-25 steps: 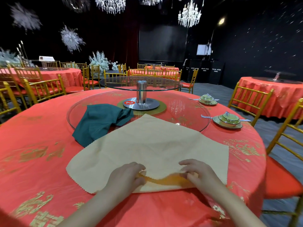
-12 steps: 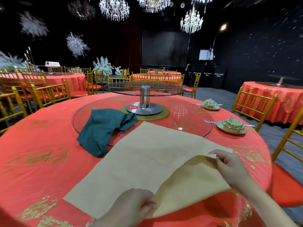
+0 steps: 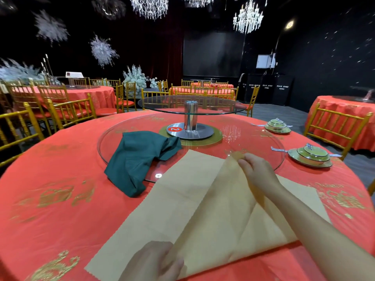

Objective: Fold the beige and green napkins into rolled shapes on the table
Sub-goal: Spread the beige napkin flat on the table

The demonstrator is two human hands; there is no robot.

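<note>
The beige napkin lies spread on the red tablecloth in front of me, one corner lifted and drawn over itself toward the far corner. My right hand pinches that raised corner above the edge of the glass turntable. My left hand holds the napkin's near edge at the fold, low in the view. The green napkin lies crumpled to the left, half on the turntable and half on the cloth, untouched.
A glass turntable with a raised glass tier on a metal post fills the table's middle. Two green bowl-and-plate settings sit at the right rim. Gold chairs ring the table; other red tables stand behind.
My right hand has carried the beige corner from the near right up and across toward the far corner. My left hand stays at the near edge. The camera has tilted down slightly.
</note>
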